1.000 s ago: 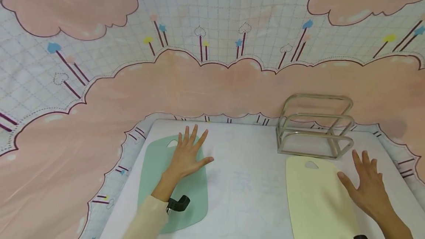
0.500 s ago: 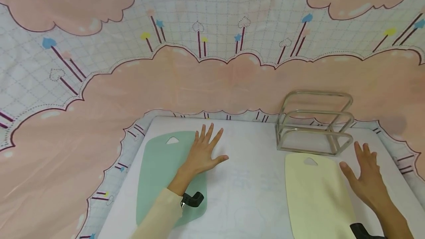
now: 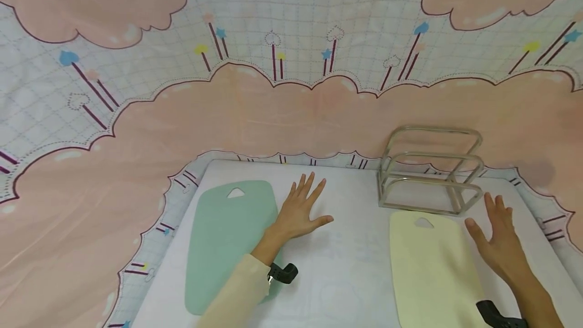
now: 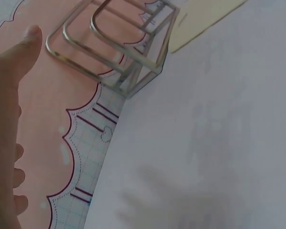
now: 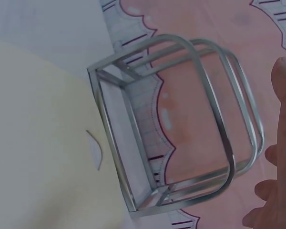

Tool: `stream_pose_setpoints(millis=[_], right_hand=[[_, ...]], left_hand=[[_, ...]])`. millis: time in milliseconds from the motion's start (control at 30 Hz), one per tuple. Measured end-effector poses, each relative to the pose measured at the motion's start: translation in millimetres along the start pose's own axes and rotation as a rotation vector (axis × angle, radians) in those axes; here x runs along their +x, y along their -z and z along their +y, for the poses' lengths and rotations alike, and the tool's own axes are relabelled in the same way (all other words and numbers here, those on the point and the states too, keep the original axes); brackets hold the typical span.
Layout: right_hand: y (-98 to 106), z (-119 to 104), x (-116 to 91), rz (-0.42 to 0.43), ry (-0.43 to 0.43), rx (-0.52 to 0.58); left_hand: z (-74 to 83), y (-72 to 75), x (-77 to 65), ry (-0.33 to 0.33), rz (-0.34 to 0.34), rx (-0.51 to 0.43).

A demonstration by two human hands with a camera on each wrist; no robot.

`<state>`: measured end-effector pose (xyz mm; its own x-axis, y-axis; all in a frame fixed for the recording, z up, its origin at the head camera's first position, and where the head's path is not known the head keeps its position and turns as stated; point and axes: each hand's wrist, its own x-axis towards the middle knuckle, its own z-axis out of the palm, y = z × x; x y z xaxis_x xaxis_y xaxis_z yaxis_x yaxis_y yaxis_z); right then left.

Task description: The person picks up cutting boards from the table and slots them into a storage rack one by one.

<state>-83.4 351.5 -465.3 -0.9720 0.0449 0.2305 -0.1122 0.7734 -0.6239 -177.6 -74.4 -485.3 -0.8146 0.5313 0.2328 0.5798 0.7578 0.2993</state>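
Observation:
My left hand, fingers spread, is held above the white table at the right edge of a green cutting board. Its shadow falls on the table in the left wrist view. To the right, my right hand hovers with fingers extended beside a pale yellow cutting board. Neither hand holds anything. Behind the yellow board stands a metal rack with several looped bars and nothing in it. The right wrist view shows the rack close to the board's end with the handle hole.
The white table carries both boards and the rack. A cloth printed with clouds hangs behind the table and lies along its sides. Black wrist straps with camera mounts sit on both wrists.
My left hand has moved right, from over the green board to past its right edge. The right hand has shifted only slightly. Boards and rack have stayed in place.

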Motion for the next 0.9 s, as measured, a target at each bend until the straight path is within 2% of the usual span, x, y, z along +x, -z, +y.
stream_pose_setpoints(millis=[267,500,900], right_hand=[[0.5,0.2,8.9,0.016,-0.019,-0.023],[-1.6,5.4,18.4,0.014,-0.011,0.000],[-2.5,10.4,25.7,-0.019,-0.036,0.003]], left_hand=[[19.3,-12.8,19.5,-0.011,0.021,-0.053],[35.1,-20.6,33.9,-0.011,0.023,-0.116],[60.9,-26.2,59.3,-0.014,-0.016,-0.119]])
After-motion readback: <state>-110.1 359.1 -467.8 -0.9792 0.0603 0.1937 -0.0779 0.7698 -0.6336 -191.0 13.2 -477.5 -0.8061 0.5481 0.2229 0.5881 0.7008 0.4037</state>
